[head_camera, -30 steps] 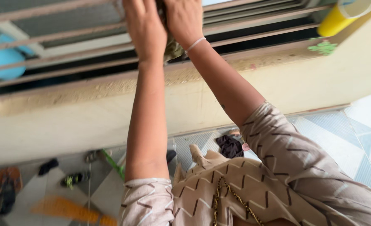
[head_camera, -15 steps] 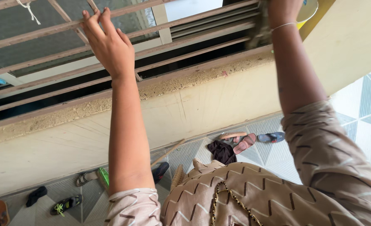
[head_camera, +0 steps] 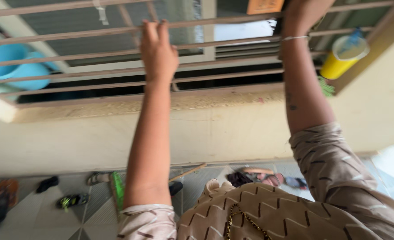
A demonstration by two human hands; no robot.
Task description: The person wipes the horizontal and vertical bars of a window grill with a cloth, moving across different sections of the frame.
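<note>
- Head view: both arms are raised towards a window grille (head_camera: 72,55) made of thin horizontal bars, set above a rough, cream-coloured sill (head_camera: 94,106).
- The left hand (head_camera: 158,51) is laid against the grille near its middle, palm to the bars, with the fingers (head_camera: 156,31) stretched up and held side by side; the fingertips touch one of the upper bars. Whether the fingers are curled round a bar cannot be told, since only the back of the hand is seen.
- The right hand (head_camera: 301,15) is placed higher and further right, at the top edge of the picture, with a thin pale bangle (head_camera: 295,38) on the wrist. It is pressed to the grille, but most of it is cut off by the frame and blurred, so its grip cannot be told.
- A yellow cup (head_camera: 341,58) is seen just right of the right forearm, tilted, at the right end of the grille, with a small green thing just below it.
- A light blue plastic vessel (head_camera: 14,66) is seen behind the bars at the far left.
- An orange-brown board (head_camera: 264,6) is seen at the top edge, just left of the right hand.
- On the tiled floor (head_camera: 41,218) below, scattered sandals (head_camera: 268,178) and a dark cloth (head_camera: 238,178) are seen, along the foot of the wall.
</note>
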